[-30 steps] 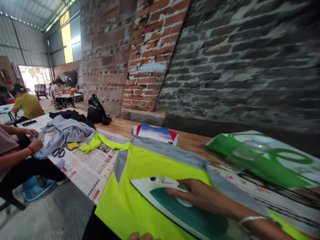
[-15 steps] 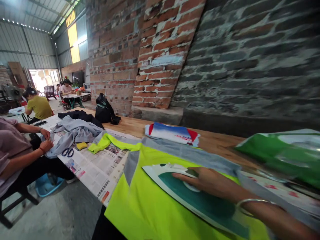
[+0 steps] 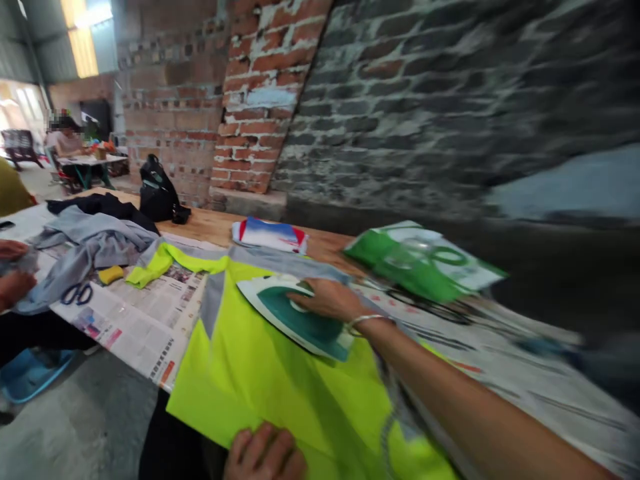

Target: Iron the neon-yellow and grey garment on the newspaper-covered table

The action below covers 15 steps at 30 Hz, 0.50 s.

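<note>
My right hand (image 3: 327, 298) is closed around the handle of a green and white clothes iron (image 3: 295, 320). The iron's soleplate rests on a neon yellow and grey long-sleeved shirt (image 3: 240, 373) spread over the table, its tip pointing to the far left. At the bottom, my left hand (image 3: 265, 455) lies on the shirt near its front edge, fingers bent a little and slightly apart; the thumb is hidden. A grey cord runs down beside my right forearm. Past the shirt's collar side lies a folded white, blue and red garment (image 3: 273, 235).
Newspaper (image 3: 127, 333) covers the table, with scissors (image 3: 77, 293), a yellow sponge-like block (image 3: 111, 274) and grey clothing (image 3: 95, 240) on the left. A co-worker's hands (image 3: 15, 273) are at the left edge. A black bag (image 3: 157, 190) and green-white plastic bag (image 3: 425, 260) stand near the brick wall.
The view has swung right and drawn back. My left hand has come into view on the shirt. My right hand still grips the iron, which stays on the shirt.
</note>
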Each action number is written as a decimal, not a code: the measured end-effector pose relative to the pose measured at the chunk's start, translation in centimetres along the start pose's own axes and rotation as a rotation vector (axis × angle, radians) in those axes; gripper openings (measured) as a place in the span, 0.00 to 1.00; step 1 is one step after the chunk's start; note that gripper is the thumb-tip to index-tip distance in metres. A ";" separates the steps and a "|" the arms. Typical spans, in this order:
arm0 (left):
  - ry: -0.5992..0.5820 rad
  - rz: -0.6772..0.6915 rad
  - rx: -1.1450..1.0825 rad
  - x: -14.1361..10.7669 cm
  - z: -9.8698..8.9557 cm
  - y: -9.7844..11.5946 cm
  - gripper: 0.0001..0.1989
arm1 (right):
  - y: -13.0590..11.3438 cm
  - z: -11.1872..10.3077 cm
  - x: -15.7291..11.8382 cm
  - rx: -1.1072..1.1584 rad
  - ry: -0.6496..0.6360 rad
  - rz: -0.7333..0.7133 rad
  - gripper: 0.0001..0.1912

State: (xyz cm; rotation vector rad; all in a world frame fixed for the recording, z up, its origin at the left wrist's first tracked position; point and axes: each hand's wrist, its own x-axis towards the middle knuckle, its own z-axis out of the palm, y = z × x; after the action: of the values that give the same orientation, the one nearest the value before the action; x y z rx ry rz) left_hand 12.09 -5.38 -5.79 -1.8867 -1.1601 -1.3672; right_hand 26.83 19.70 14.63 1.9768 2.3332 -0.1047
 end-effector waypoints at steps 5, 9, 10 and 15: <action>-0.174 -0.015 -0.116 1.0 -2.4 -1.0 0.18 | 0.0 0.6 -1.5 -0.020 0.004 0.076 0.17; -0.093 -0.025 -0.130 0.9 -1.7 -0.6 0.23 | 0.1 1.4 -4.4 -0.017 -0.063 -0.075 0.09; -0.085 -0.023 -0.130 0.9 -1.4 -0.5 0.24 | 0.1 1.5 -5.1 -0.027 -0.076 -0.107 0.08; -0.060 -0.038 -0.135 1.1 -1.0 -0.5 0.25 | -0.6 1.2 -5.7 -0.135 -0.072 -0.098 0.08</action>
State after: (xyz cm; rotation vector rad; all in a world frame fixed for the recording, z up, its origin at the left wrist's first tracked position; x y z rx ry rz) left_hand 11.31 -5.56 -4.45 -2.0216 -1.1640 -1.4518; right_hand 27.21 13.87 14.01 1.7677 2.3252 -0.0235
